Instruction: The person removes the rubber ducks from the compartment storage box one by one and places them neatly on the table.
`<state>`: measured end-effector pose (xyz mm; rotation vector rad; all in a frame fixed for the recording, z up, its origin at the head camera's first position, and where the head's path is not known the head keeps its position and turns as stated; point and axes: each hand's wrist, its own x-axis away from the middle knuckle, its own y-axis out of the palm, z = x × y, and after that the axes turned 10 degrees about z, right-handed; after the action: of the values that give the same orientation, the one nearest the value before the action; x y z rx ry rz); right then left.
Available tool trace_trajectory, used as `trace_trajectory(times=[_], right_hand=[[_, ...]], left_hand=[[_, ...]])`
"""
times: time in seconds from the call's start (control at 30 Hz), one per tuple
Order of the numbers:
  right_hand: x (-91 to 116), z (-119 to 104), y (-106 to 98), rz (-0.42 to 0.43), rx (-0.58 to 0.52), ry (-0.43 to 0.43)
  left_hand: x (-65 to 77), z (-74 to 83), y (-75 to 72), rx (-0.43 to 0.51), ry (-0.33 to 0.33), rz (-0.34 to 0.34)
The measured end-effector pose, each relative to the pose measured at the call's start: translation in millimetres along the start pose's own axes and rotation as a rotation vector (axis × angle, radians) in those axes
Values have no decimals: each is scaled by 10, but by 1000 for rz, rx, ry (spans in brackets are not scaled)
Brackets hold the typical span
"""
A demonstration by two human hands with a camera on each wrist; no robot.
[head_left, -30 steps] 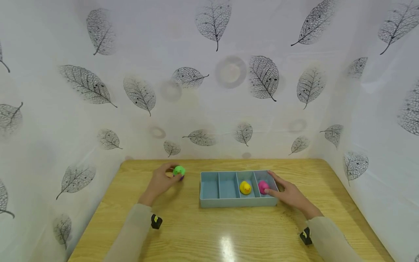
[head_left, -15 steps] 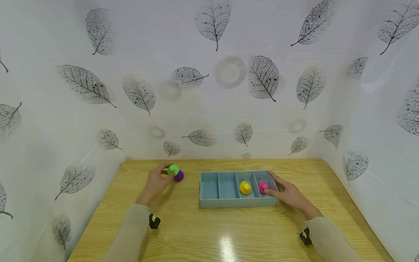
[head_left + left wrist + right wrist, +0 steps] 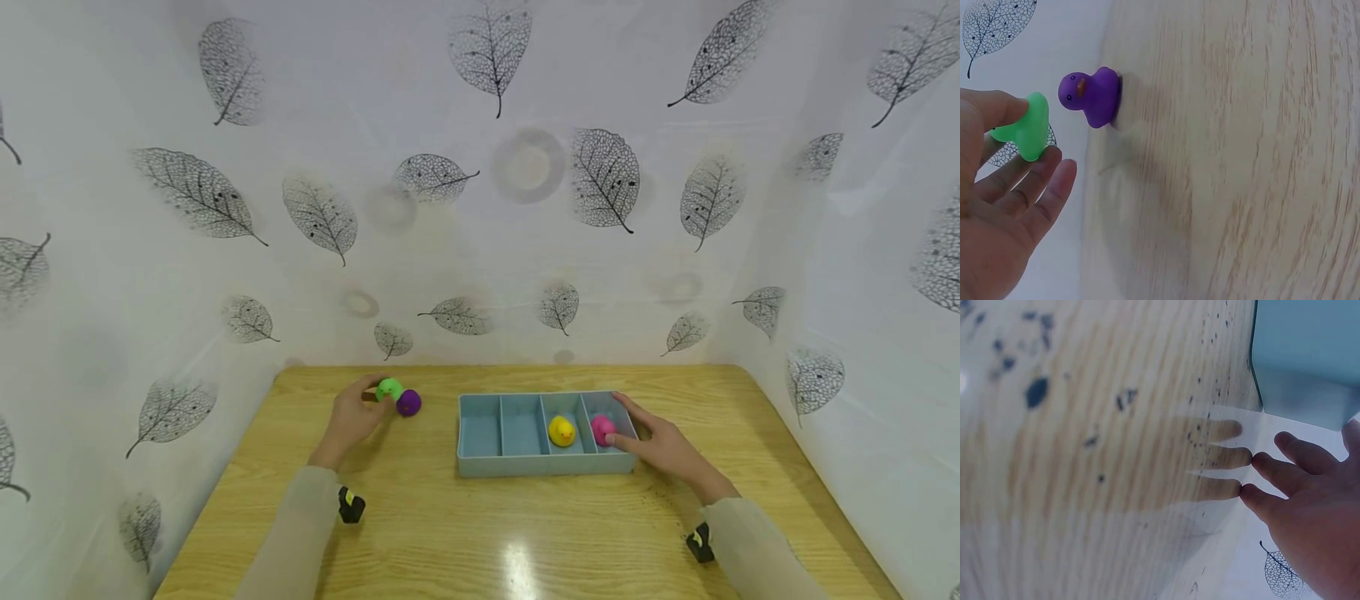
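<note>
- Landmark: the pale blue box (image 3: 480, 467), divided into four compartments, resting on the worktop (image 3: 420, 533).
- Green duck (image 3: 1035, 128): left of the box, pinched between thumb and fingertips of the left hand (image 3: 354, 414), apparently raised off the worktop.
- Purple duck (image 3: 1102, 97): left of the box, upright on the worktop, between it and the green duck and just beside the latter.
- Right hand (image 3: 663, 442): at the box's right end, fingers spread wide, thumb reaching over the rim; how firmly it presses cannot be told.
- Yellow duck (image 3: 561, 432) and pink duck (image 3: 602, 427): third and fourth compartments of the box, counted from the left; the thumb lies at or very near the pink duck.
- Possible faults: a loosened fingertip pinch could drop the green duck left of the box; a low sweep toward the box could topple the purple duck; uneven pressure from the right hand could shift the box, and a thumb twitch displace the pink duck.
</note>
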<state>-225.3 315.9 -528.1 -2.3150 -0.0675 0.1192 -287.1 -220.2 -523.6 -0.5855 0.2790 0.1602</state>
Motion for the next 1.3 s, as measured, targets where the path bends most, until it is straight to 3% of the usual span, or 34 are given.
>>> trace_trajectory(times=[0.47, 1.3], right_hand=[[3, 32, 1, 7, -5, 12], [1, 33, -8, -1, -6, 8]], left_hand=[[-13, -102, -21, -39, -117, -39], [-38, -170, -20, -137, -121, -92]])
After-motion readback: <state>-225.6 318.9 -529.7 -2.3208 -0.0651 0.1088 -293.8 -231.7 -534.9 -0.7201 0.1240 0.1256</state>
